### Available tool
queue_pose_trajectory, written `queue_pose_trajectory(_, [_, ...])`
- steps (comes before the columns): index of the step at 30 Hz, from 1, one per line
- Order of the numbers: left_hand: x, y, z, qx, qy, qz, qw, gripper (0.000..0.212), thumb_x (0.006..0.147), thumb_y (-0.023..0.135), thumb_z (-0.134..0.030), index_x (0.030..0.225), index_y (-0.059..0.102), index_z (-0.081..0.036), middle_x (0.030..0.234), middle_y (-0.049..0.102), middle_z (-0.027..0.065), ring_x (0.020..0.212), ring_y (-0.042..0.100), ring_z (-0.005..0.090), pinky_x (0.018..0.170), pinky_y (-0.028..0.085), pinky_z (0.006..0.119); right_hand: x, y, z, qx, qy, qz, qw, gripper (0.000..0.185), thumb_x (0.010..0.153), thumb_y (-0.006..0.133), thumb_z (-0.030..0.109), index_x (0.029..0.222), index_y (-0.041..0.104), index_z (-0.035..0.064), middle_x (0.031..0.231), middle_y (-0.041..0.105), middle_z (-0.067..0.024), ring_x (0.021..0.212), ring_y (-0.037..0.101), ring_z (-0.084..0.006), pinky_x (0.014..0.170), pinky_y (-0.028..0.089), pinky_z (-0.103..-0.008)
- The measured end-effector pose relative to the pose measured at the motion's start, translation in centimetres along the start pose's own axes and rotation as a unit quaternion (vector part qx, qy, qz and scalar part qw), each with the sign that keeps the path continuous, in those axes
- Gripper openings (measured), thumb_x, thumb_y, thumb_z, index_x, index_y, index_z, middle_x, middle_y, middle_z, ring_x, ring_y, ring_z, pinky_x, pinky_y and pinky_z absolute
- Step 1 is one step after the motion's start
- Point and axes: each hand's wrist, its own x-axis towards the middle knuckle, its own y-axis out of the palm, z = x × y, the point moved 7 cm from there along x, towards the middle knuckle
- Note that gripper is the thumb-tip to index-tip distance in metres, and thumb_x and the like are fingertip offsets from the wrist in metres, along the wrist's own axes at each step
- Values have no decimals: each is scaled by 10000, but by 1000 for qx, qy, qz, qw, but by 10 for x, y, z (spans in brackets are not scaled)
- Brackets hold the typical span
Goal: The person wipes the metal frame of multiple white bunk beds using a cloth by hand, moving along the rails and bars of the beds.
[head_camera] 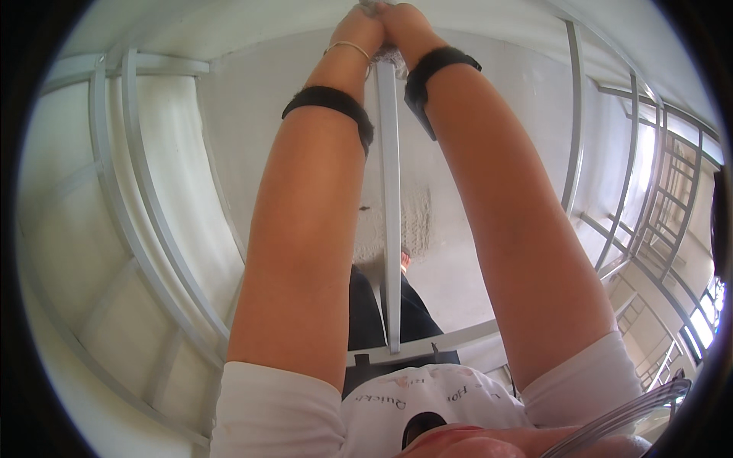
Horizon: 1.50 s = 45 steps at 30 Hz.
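Both arms reach away from me, and my hands meet at the top edge of the view. My left hand point(358, 27) and my right hand point(405, 23) are closed together around grey crumpled material point(373, 4), perhaps cloth; its outline is cut off. More grey, rough-looking stuff point(389, 54) shows below and between the wrists; whether it is the same piece I cannot tell. Directly under the hands, a light grey metal bar point(389, 200) runs between my forearms towards my body. Black straps point(329, 97) circle both forearms, and a thin bracelet point(347, 44) is on my left wrist.
Grey metal frame posts stand at the left point(146, 189) and right point(575, 114). A cross rail point(475, 335) passes close before my body. Below lies a pale floor point(452, 275) with a rough, marked patch point(418, 223). More metal frames point(676, 194) stand farther right.
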Motion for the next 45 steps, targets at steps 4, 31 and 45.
queue_pose_trajectory(4, [42, -9, -7, -23, 16, 27, 999, 461, 807, 495, -378, 1045, 547, 14, 914, 619, 224, 880, 595, 335, 775, 449, 361, 53, 20, 39, -351, -314, -34, 882, 311, 845, 489, 247, 1121, 564, 123, 1026, 608, -156, 918, 589, -306, 765, 478, -365])
queue_pose_trajectory(31, [-258, 29, 15, -39, -89, 66, 993, 389, 850, 446, -334, 1117, 413, -53, 964, 552, 292, 911, 517, 462, 779, 421, 507, -186, 51, -115, -111, -16, 118, 987, 483, 909, 334, 445, 975, 593, 43, 915, 624, -171, 862, 594, -336, 732, 460, -402])
queue_pose_trajectory(45, [-536, 84, 93, -11, -210, 256, 943, 436, 852, 503, -316, 1126, 400, 8, 919, 576, 265, 857, 585, 371, 475, 493, 389, -451, 100, -259, -14, 137, 208, 968, 284, 852, 450, 353, 966, 612, 150, 947, 624, -150, 925, 585, -319, 775, 442, -420])
